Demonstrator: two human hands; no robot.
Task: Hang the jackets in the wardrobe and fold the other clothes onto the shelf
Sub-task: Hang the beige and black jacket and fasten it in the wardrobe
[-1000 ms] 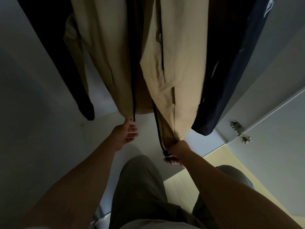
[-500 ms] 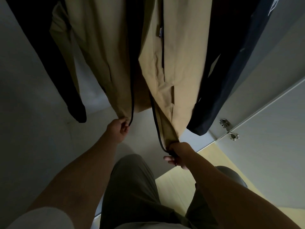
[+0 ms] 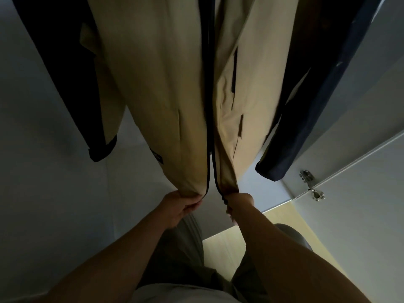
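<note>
Hands: the left hand is clenched round the bottom corner of the jacket's left-side front panel. The right hand is gripped onto the bottom corner of the other panel, just beside the lower zip end. Its fingertips are mostly hidden.
Purpose: both corners are pulled down and held close together, so the dark zip edges are drawn nearly parallel. It is judged that the front is being straightened, or lined up for zipping.
Jacket: the tan jacket is already hung inside the wardrobe, its hem stretched taut toward the hands. Hanger and rail are not shown.
Neighbours: a black garment is hung on its left and a navy jacket on its right, both close against it.
Wardrobe: grey inner walls are seen on the left. An open door is carried on a metal hinge on the right.
Floor: a pale wooden floor is visible between the person's trousered legs.
Remaining: no shelf or folded clothes are in view, so that part cannot be judged.
</note>
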